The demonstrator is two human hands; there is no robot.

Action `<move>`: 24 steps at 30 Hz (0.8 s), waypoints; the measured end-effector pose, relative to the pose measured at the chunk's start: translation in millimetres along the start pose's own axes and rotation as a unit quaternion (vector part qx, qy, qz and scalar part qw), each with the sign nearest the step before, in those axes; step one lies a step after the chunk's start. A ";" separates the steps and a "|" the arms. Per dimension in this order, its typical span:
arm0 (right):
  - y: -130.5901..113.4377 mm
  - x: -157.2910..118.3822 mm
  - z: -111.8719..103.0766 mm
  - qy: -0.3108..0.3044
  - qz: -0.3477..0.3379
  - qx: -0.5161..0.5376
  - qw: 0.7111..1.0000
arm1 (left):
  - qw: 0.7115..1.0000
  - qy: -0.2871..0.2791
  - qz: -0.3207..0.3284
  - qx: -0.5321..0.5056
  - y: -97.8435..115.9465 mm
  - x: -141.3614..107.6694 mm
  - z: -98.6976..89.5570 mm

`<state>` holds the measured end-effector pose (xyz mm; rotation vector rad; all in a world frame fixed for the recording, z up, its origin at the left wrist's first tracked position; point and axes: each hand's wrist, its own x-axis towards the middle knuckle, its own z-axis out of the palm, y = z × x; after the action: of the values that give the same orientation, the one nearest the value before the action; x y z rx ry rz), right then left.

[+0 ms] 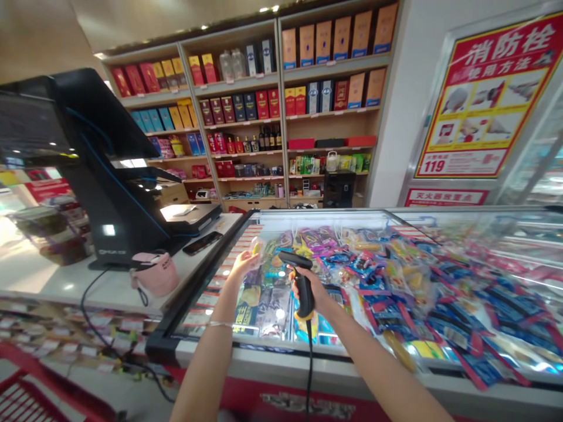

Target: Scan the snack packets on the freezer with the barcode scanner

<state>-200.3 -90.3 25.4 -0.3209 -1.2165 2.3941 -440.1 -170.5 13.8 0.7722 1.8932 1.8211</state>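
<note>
Standing over a glass-topped store freezer [197,302] full of snack packets [387,275], the person held a black barcode scanner [302,284] closed in the fingers of the right hand [314,293], its nose toward a small clear packet [257,249] pinched in the left hand [243,267], just above the glass.
</note>
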 end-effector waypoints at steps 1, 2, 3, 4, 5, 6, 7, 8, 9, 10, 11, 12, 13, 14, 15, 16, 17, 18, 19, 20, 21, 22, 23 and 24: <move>-1.5 -1.7 0.3 -0.009 -0.001 -0.024 1.000 | 0.997 -0.023 -0.017 -0.074 3.8 -3.0 5.0; -2.9 -3.2 0.7 -0.019 -0.004 -0.047 0.999 | 0.990 -0.039 -0.026 -0.136 7.7 -6.0 10.0; -4.2 -4.3 1.0 -0.029 -0.010 -0.067 0.997 | 0.983 -0.047 -0.028 -0.175 11.4 -8.8 14.5; -5.2 -5.0 1.4 -0.038 -0.021 -0.082 0.996 | 0.978 -0.044 -0.026 -0.201 14.6 -11.2 18.3; -5.9 -5.3 1.8 -0.043 -0.034 -0.090 0.994 | 0.976 -0.038 -0.024 -0.214 17.2 -13.0 21.2; -6.2 -5.2 2.1 -0.047 -0.048 -0.095 0.993 | 0.975 -0.032 -0.022 -0.220 18.9 -14.3 23.2; -6.1 -4.8 2.3 -0.050 -0.059 -0.100 0.992 | 0.974 -0.028 -0.023 -0.222 19.7 -15.1 24.3; -5.5 -4.2 2.4 -0.055 -0.066 -0.108 0.991 | 0.974 -0.026 -0.023 -0.222 19.9 -15.6 24.8; -4.6 -3.7 2.5 -0.057 -0.072 -0.115 0.989 | 0.974 -0.025 -0.024 -0.222 19.5 -16.0 24.9; -3.4 -3.2 2.6 -0.058 -0.076 -0.124 0.988 | 0.974 -0.024 -0.024 -0.222 18.8 -16.5 24.9; -1.9 -2.9 2.9 -0.056 -0.078 -0.132 0.987 | 0.975 -0.024 -0.023 -0.220 18.1 -17.2 25.1; -0.3 -2.8 3.4 -0.053 -0.078 -0.140 0.986 | 0.976 -0.022 -0.021 -0.214 17.5 -18.1 25.6; 1.3 -3.0 4.1 -0.050 -0.075 -0.148 0.985 | 0.979 -0.019 -0.017 -0.204 17.1 -19.4 26.5; 2.7 -3.4 5.1 -0.047 -0.071 -0.156 0.984 | 0.982 -0.015 -0.011 -0.190 17.0 -20.8 27.8; 3.9 -4.1 6.2 -0.047 -0.067 -0.166 0.983 | 0.985 -0.013 -0.006 -0.173 17.1 -22.2 29.4; 4.6 -5.0 7.4 -0.051 -0.063 -0.174 0.981 | 0.987 -0.012 -0.001 -0.158 17.3 -23.5 31.2; 4.9 -6.0 8.6 -0.055 -0.061 -0.180 0.980 | 0.989 -0.010 0.003 -0.146 17.6 -24.5 33.0; 4.8 -7.0 9.7 -0.058 -0.062 -0.183 0.979 | 0.990 -0.009 0.006 -0.141 17.8 -25.2 34.5; 4.3 -8.1 10.7 -0.058 -0.063 -0.185 0.979 | 0.990 -0.008 0.009 -0.142 17.9 -25.4 35.8; 3.7 -9.0 11.5 -0.057 -0.064 -0.185 0.979 | 0.989 -0.007 0.011 -0.147 17.8 -25.3 36.7; 3.0 -9.8 12.2 -0.055 -0.064 -0.188 0.979 | 0.988 -0.006 0.012 -0.155 17.5 -24.9 37.4; 2.5 -10.3 12.7 -0.052 -0.064 -0.191 0.978 | 0.986 -0.006 0.013 -0.166 17.0 -24.2 38.0; 2.3 -10.6 13.0 -0.048 -0.066 -0.194 0.978 | 0.984 -0.007 0.012 -0.177 16.3 -23.5 38.4; 2.5 -10.5 13.2 -0.043 -0.069 -0.197 0.977 | 0.982 -0.009 0.011 -0.188 15.4 -22.7 38.9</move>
<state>-196.9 -106.0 31.2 -0.2422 -1.6962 2.0576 -396.3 -155.0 24.3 0.6738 1.4670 2.0910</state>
